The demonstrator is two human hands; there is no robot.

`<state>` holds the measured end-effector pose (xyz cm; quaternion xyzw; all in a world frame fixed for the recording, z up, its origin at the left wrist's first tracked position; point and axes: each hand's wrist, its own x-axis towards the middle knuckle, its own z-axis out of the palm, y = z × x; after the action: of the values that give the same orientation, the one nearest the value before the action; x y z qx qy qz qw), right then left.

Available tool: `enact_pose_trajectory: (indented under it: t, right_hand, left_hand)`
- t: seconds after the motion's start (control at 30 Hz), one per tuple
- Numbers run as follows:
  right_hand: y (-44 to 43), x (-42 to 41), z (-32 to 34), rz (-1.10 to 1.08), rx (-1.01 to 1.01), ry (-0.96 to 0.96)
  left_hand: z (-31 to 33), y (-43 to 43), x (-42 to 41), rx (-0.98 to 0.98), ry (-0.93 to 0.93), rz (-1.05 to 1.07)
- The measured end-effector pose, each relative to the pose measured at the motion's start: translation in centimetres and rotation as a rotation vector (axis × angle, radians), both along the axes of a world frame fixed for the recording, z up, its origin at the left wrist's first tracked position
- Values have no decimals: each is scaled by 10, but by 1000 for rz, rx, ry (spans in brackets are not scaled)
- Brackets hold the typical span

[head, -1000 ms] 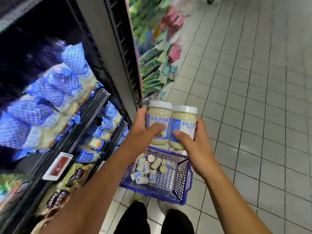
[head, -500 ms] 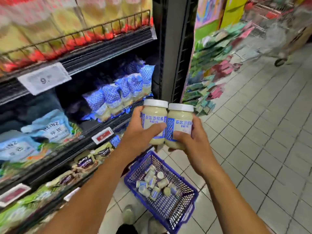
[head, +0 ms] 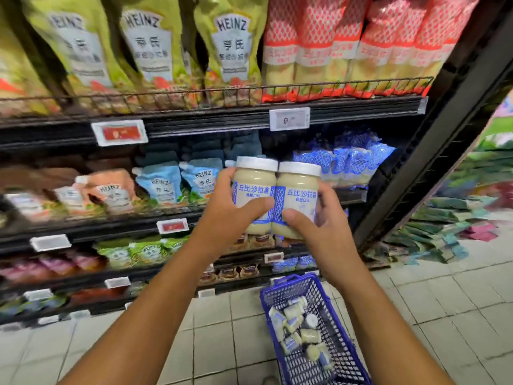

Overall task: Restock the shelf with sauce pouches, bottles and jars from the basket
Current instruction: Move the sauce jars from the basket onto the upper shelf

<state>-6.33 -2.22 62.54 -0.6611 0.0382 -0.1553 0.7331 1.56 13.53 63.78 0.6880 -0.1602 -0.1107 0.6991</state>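
Left jar and right jar of salad dressing touch side by side, upright, before a supermarket shelf of Heinz pouches, above a tiled floor where a blue basket holds more jars. Left grip wraps the left jar, right grip the right jar, thumbs across labels.

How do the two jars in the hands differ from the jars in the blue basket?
The held jars stand upright, side by side, touching; the basket jars lie tumbled at different angles. The held jars are up before the shelf, one in the left hand, one in the right hand; the basket jars rest loose in the blue basket. Both have white lids and blue labels.
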Motion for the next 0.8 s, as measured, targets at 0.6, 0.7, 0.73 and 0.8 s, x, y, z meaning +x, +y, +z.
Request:
enact_pose_trajectory:
  t: [0.6, 0.7, 0.73, 0.8]
  right_hand:
    - [346, 23, 51, 603, -20, -161]
    - [394, 21, 60, 700, -21, -177]
    - [408, 20, 63, 727, -10, -181]
    - [434, 20, 72, 765, 5, -194]
  left_hand:
    - [52, 358, -92, -2, -160, 627]
    - [62, 403, -110, -9, -167, 697]
    - [65, 417, -114, -7, -174, 724]
    - [72, 442, -121, -8, -197, 774]
